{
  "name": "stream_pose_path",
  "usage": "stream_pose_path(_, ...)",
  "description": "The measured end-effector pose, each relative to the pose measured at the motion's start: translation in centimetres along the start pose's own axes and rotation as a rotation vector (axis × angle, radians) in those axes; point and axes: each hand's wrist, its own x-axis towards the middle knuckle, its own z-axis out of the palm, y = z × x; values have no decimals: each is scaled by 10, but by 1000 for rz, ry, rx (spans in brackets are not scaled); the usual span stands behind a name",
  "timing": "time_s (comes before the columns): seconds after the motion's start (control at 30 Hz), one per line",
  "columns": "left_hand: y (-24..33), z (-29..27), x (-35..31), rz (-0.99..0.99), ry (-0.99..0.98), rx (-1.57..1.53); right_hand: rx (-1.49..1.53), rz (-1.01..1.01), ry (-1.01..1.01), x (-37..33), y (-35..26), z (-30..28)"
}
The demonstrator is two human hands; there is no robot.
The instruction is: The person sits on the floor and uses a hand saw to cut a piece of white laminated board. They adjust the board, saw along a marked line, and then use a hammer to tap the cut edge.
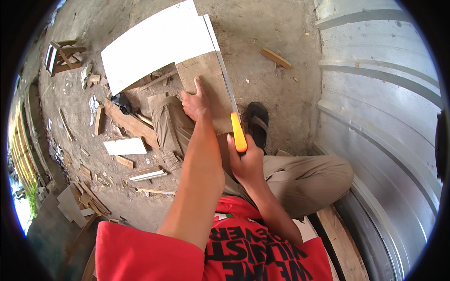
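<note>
A handsaw with a yellow-orange handle lies along the right edge of a brown wooden board, its long thin blade pointing away from me. My right hand is closed round the handle. At the board's left edge, my left hand grips it, one digit stretched flat on top and the other fingers curled at the side, partly hidden. Beyond my hands, a large white panel adjoins the brown board and reaches up to the left. What supports the board underneath is mostly hidden.
Wood offcuts, including a white-faced piece and a brown plank, litter the ground to my left. A small wooden stool stands farther off. Corrugated metal sheeting rises on the right, near a loose wood block. My sandalled foot is beside the saw.
</note>
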Motion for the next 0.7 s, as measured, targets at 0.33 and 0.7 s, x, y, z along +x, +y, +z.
stream_pose_path(0.33, -3, -1, -2, 23, -4, -25, -28, 249, -198, -88, -61, -98)
stream_pose_path(0.7, 8, -10, 4, -19, -134, -25, -41, -73, 81, 63, 31, 52)
